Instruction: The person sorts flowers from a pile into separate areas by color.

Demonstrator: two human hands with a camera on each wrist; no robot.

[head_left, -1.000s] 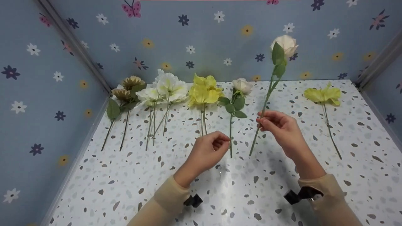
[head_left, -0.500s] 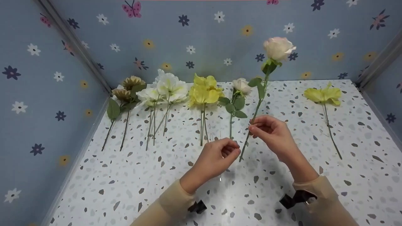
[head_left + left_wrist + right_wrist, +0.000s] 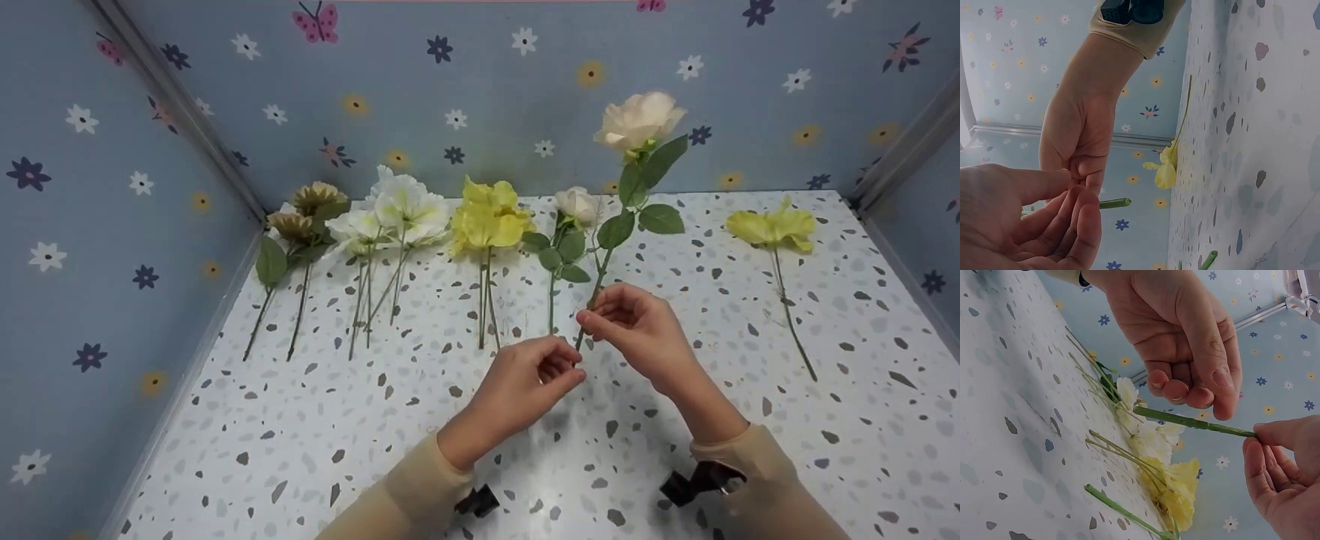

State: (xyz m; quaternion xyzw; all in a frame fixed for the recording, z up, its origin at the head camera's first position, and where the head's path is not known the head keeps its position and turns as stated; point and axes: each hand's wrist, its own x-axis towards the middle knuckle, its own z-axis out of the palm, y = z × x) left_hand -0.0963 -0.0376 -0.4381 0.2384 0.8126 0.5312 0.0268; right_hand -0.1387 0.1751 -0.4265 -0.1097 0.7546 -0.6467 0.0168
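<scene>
My right hand (image 3: pixel 637 330) pinches the lower stem of a pale cream rose (image 3: pixel 639 121) between thumb and fingertips. The bloom stands up against the back wall, its green leaves spread below it, and the stem leans to the right. Close to the stem's bottom end is my left hand (image 3: pixel 529 379), fingers loosely bent. In the right wrist view, the left fingertips (image 3: pixel 1224 410) are right at the green stem (image 3: pixel 1185 421), with the thumb apart from it. The cut end pokes out past the left fingers in the left wrist view.
Laid in a row on the speckled table (image 3: pixel 300 450) are brown flowers (image 3: pixel 315 199), white flowers (image 3: pixel 405 206), yellow flowers (image 3: pixel 491 214) and another cream rose (image 3: pixel 576 206). A single yellow flower (image 3: pixel 771 226) lies at the right. Patterned blue walls (image 3: pixel 480 90) enclose the table.
My right hand has moved left and toward me with the rose, which has turned so its leaves spread. My left hand has shifted right, up to the stem's lower end.
</scene>
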